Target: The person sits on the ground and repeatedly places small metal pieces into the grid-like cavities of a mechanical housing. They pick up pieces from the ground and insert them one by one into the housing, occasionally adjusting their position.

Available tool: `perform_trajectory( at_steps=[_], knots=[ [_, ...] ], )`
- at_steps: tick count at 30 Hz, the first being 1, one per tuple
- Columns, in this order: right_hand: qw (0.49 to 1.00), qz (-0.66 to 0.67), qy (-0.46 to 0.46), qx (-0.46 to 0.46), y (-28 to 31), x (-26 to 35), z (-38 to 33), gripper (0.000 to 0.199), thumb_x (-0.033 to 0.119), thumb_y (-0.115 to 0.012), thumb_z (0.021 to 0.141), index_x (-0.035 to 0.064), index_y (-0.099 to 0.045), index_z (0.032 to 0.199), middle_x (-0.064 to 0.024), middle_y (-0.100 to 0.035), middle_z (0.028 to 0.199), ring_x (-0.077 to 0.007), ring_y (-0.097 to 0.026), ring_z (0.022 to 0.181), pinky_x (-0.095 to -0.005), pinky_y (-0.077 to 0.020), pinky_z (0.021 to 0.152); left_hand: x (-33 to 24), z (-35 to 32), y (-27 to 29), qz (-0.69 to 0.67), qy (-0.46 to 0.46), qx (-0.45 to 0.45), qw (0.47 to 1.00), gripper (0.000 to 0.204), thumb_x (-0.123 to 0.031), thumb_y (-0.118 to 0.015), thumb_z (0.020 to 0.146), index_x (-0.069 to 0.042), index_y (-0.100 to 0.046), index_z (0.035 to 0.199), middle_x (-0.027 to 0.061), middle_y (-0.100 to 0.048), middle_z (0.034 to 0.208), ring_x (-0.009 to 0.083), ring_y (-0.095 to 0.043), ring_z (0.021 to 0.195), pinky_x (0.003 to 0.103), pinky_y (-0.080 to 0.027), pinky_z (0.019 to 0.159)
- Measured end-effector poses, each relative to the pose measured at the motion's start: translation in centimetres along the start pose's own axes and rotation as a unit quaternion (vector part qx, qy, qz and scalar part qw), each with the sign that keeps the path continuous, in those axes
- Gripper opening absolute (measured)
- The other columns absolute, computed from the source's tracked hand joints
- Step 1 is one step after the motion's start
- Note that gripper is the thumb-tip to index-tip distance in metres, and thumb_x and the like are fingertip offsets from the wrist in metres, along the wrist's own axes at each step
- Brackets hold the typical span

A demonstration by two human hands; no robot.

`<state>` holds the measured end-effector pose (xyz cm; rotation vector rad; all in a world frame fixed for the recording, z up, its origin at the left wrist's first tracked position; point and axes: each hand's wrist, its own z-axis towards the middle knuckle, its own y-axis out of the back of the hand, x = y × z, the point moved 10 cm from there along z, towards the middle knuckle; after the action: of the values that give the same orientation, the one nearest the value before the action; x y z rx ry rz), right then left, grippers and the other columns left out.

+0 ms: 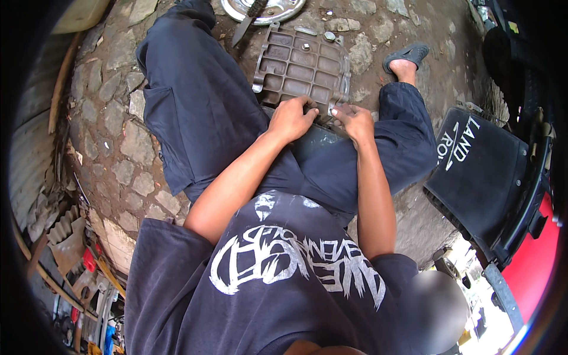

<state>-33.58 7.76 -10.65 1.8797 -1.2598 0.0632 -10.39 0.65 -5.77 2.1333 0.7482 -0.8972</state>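
Observation:
A brown-grey cast metal cover [300,72] with a grid of ribs lies between my legs, with a bolt head near its top. My left hand [292,120] is closed at the cover's near edge, its fingers curled against the metal. At the near right corner, my right hand [355,123] pinches with thumb and forefinger. Whatever sits in that pinch is too small to make out. Below the cover, a dark flat surface [319,141] shows between my thighs, partly hidden by my hands.
Beyond the cover lies a shiny round metal dish [284,13], with a dark-bristled brush [242,31] across its rim. Stony, uneven ground [121,142] surrounds me. A black mudflap [479,171] and a red vehicle panel [532,260] stand at the right. Scrap and tools clutter the lower left.

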Motion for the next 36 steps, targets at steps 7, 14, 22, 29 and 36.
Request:
perform_trajectory(
  at_steps=[7, 14, 22, 29, 36],
  knots=[
    [0.996, -0.081, -0.011, -0.039, 1.0, 1.7, -0.1, 0.042, 0.043, -0.085, 0.083, 0.0097, -0.083, 0.108, -0.0049, -0.081, 0.080, -0.0190, -0.077, 0.081, -0.0345, -0.0554, 0.078, 0.4, 0.4, -0.1, -0.004, -0.015, -0.015, 1.000, 0.034, -0.030, -0.072, 0.096, -0.005, -0.076, 0.118, 0.0232, -0.077, 0.103, 0.0398, -0.074, 0.105, 0.044, -0.055, 0.094],
    [0.999, -0.051, -0.006, -0.004, 0.9, 1.9, -0.9, 0.037, 0.042, -0.085, 0.083, 0.0123, -0.084, 0.105, -0.0025, -0.080, 0.077, -0.0176, -0.076, 0.079, -0.0343, -0.0552, 0.078, 0.0, -0.2, 0.2, -0.004, -0.008, -0.016, 1.000, 0.033, -0.030, -0.073, 0.096, -0.005, -0.076, 0.117, 0.0232, -0.077, 0.102, 0.0402, -0.074, 0.103, 0.045, -0.055, 0.093],
    [0.998, -0.039, 0.025, -0.048, 1.1, 4.0, -2.2, 0.041, 0.032, -0.086, 0.085, 0.0030, -0.080, 0.113, -0.0061, -0.080, 0.079, -0.0144, -0.075, 0.071, -0.0303, -0.0552, 0.071, -0.3, 0.4, 0.3, -0.004, -0.009, -0.019, 1.000, 0.032, -0.029, -0.073, 0.095, -0.006, -0.076, 0.117, 0.0230, -0.077, 0.103, 0.0399, -0.074, 0.102, 0.045, -0.055, 0.092],
    [0.998, -0.053, 0.029, -0.034, 1.2, 3.5, -2.0, 0.044, 0.033, -0.088, 0.084, 0.0007, -0.079, 0.112, -0.0071, -0.080, 0.078, -0.0140, -0.076, 0.072, -0.0293, -0.0550, 0.070, -0.3, 0.1, -0.3, -0.006, -0.021, -0.008, 1.000, 0.032, -0.029, -0.073, 0.095, -0.005, -0.076, 0.117, 0.0223, -0.077, 0.106, 0.0398, -0.074, 0.105, 0.045, -0.055, 0.094],
    [0.998, -0.034, 0.043, -0.040, 1.2, 4.7, -1.7, 0.043, 0.032, -0.089, 0.083, 0.0002, -0.080, 0.110, -0.0066, -0.080, 0.080, -0.0137, -0.077, 0.074, -0.0284, -0.0551, 0.070, 0.1, 0.4, 0.1, -0.010, -0.014, -0.017, 1.000, 0.032, -0.029, -0.073, 0.096, -0.004, -0.076, 0.117, 0.0219, -0.077, 0.107, 0.0390, -0.074, 0.106, 0.044, -0.055, 0.095]
  ],
)
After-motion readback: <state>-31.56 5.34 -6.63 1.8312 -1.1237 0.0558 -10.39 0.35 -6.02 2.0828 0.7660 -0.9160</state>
